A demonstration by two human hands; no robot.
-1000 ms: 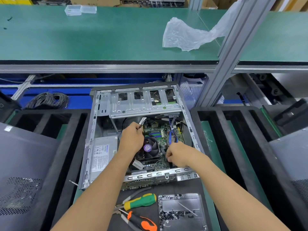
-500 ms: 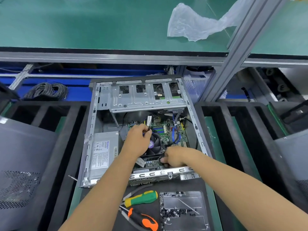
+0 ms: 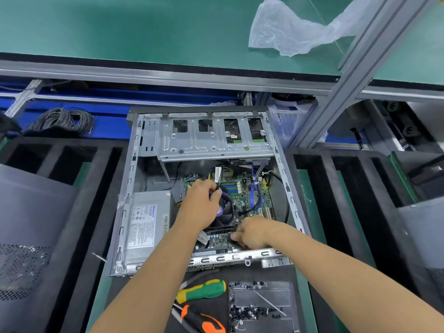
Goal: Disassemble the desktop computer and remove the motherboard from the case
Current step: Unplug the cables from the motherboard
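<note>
Case [image 3: 134,188] lies open at centre, motherboard [image 3: 242,188] still inside at its 3 o'clock half. Left hand [image 3: 200,207] grip pinches cable bundle [image 3: 217,175] over fan [image 3: 225,210]. Right hand [image 3: 252,233] grip curled at board's 6 o'clock edge; held item unclear. Risk: yanking seated cable strains connector or flexes board.

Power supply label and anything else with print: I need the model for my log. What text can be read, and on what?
Power supply label: blue heading and rows of print, too blurred to read.
Barcode sticker beside it: unreadable.
Fan hub sticker: purple, no readable text.
Cable tag: too small.
</note>
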